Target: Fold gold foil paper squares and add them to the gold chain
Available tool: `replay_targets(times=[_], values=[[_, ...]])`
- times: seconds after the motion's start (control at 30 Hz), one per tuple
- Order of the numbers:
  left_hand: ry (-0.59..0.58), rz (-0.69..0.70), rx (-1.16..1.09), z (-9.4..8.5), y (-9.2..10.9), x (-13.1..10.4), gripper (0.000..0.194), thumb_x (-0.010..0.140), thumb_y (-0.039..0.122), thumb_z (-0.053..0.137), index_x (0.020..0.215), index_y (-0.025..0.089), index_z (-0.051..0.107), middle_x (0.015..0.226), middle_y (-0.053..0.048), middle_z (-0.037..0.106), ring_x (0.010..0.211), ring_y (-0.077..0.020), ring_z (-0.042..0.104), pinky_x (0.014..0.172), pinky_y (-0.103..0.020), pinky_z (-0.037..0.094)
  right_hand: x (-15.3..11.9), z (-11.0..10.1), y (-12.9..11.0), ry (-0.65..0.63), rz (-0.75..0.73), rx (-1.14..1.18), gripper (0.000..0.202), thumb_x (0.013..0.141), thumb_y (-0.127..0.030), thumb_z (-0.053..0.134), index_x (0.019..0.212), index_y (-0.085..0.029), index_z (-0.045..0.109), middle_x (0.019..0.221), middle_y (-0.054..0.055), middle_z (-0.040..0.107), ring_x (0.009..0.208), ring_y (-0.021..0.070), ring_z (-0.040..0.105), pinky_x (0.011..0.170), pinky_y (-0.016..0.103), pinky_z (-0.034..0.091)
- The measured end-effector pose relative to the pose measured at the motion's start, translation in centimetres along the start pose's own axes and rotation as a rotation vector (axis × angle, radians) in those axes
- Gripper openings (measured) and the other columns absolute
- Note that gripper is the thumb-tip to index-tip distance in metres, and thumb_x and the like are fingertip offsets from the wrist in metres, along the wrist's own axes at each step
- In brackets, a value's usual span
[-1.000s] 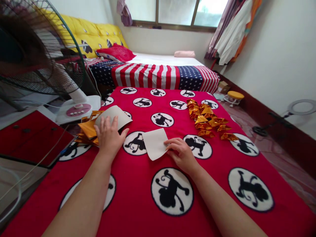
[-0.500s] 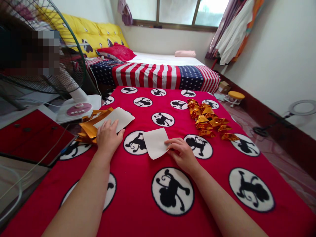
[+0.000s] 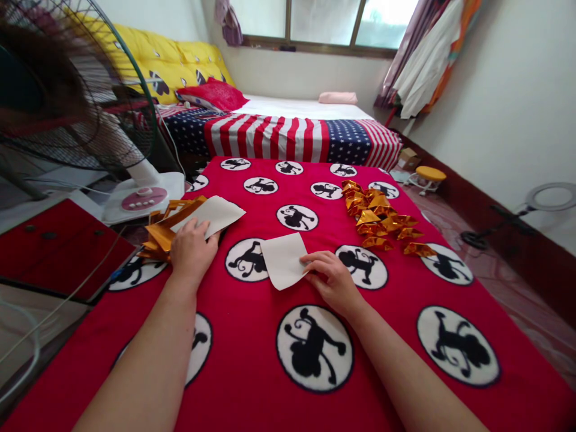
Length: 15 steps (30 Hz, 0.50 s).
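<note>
My right hand (image 3: 332, 278) pinches the right edge of a small sheet of paper (image 3: 283, 259), white side up, over the red cloth. At the left, my left hand (image 3: 193, 247) lies with its fingers on a white-faced sheet (image 3: 220, 214) that tops a pile of gold foil paper (image 3: 161, 235). The fingers look stretched out over the sheet, the thumb on its near edge. Folded gold paper ingots (image 3: 375, 210) sit in a cluster at the far right of the cloth, apart from both hands.
A red cloth (image 3: 243, 366) with monkey prints covers the surface before me. To the left stand a caged fan (image 3: 146, 191) and a red-topped cabinet (image 3: 58, 240). Behind is a bed (image 3: 288, 137); a yellow stool (image 3: 431, 174) and a ring light (image 3: 549, 197) stand right.
My left hand has slid slightly back and to the left over the pile, uncovering more of the top sheet. The right hand and its sheet have stayed put.
</note>
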<state>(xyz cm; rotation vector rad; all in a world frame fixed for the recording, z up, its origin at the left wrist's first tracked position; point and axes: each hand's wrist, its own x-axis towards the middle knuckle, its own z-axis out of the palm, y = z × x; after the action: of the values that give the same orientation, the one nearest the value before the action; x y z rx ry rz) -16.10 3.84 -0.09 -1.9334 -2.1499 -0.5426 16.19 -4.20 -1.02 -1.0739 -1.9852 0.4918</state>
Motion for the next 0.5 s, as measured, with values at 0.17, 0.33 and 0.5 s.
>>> replay_targets(times=[0.17,0.33,0.5], values=[[-0.076,-0.013,0.03,-0.9,-0.1,0.3,0.057,0.087,0.053,0.048,0.126,0.015,0.064,0.134,-0.02,0.052,0.12,-0.0391,0.051,0.1,-0.047,0.042,0.0,0.0,-0.1,0.0,0.011,0.0,0.018,0.082,-0.006,0.065,0.082,-0.024,0.067,0.107,0.003,0.07,0.103,0.0217,0.06,0.091,0.04,0.047],[-0.189,-0.092,-0.059,-1.4,-1.4,1.6,0.06,0.089,0.059,0.038,0.117,0.017,0.07,0.14,-0.017,0.05,0.125,-0.0379,0.048,0.105,-0.047,0.038,0.0,0.0,-0.1,0.001,0.022,0.009,0.017,0.082,-0.006,0.066,0.081,-0.024,0.067,0.107,0.003,0.07,0.103,0.0216,0.059,0.091,0.039,0.047],[-0.17,-0.127,-0.041,-1.8,-3.3,3.8,0.049,0.076,0.045,0.063,0.115,0.014,0.068,0.115,-0.014,0.067,0.111,-0.0297,0.056,0.098,-0.04,0.043,0.2,0.0,-0.1,0.013,0.043,0.028,0.016,0.082,-0.008,0.067,0.081,-0.024,0.067,0.106,0.003,0.071,0.102,0.0211,0.06,0.091,0.039,0.047]])
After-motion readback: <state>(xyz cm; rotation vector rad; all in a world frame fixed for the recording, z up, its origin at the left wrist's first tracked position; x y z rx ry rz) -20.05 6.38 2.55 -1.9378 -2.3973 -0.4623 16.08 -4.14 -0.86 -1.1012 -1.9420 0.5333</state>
